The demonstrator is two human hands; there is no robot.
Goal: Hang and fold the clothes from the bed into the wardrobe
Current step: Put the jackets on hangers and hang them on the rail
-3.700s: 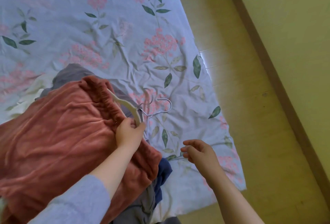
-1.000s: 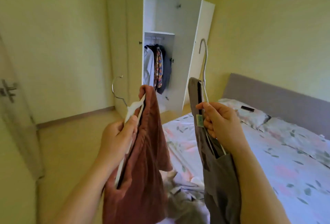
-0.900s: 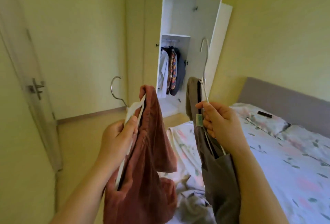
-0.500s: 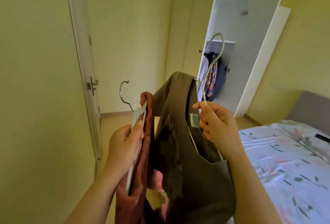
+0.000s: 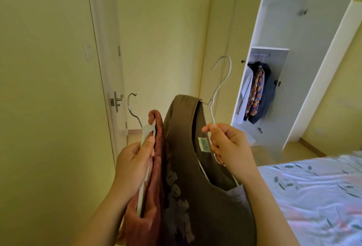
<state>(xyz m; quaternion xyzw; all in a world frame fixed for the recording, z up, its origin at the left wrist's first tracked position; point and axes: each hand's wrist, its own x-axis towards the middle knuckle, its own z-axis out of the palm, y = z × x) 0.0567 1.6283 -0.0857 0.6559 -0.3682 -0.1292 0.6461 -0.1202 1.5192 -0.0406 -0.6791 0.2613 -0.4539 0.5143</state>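
My left hand [image 5: 135, 165] grips a white hanger [image 5: 146, 134] that carries a rust-red garment [image 5: 154, 167]; its metal hook points up. My right hand [image 5: 229, 147] pinches the wire hanger [image 5: 221, 81] that holds an olive-brown T-shirt [image 5: 188, 167] with faded print. Both garments hang side by side in front of me. The white wardrobe [image 5: 225, 49] stands ahead on the right with its door [image 5: 321, 69] open. Several clothes [image 5: 254, 94] hang on its rail.
A closed room door [image 5: 106, 59] with a metal handle [image 5: 117, 99] is on the left, beside a yellow wall. The bed [image 5: 321, 192] with a floral sheet lies at the lower right. Wooden floor [image 5: 278, 153] runs between bed and wardrobe.
The view has swung left and nearer to the wardrobe. The brown T-shirt has turned to face me and now hangs close against the red garment. Both grips are unchanged.
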